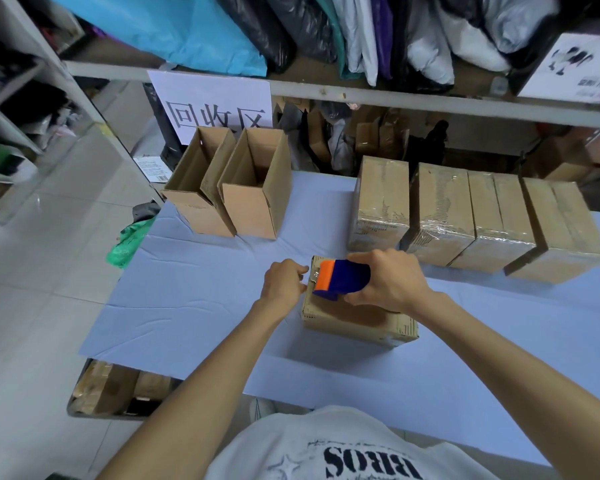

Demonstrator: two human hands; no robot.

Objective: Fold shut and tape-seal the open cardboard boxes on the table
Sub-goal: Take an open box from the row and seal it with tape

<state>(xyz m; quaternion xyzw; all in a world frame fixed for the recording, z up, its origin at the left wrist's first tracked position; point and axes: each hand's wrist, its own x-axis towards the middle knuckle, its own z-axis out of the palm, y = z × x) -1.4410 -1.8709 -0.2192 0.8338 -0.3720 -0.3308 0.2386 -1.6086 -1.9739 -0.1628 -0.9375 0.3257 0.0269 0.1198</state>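
Green plastic bag (129, 240) hanging off the far left edge of the pale blue worktop (187, 289), and just past it, at the back, two open brown cardboard boxes (229, 192) standing upright side by side, touching, tops gaping. Behind them, a white paper sign (215, 102) with large dark characters hangs from the shelf rail.

Moving to centre now: the left hand (283, 282) is at the left end of a small closed cardboard box (357, 317) lying near the front middle of the worktop, fingers curled in and gripping that end. Whether tape is pinched between them, I can't tell.

Right beside those knuckles, sitting on top of the box, is a blue tape dispenser with an orange end (340, 280), orange end pointing left. The right hand (388, 280) is wrapped over it from above, fingers curled round the blue body, thumb on the near side.

Further right and back, a row of tape-sealed cardboard boxes (499, 216) lies packed together, glossy tape across their tops.
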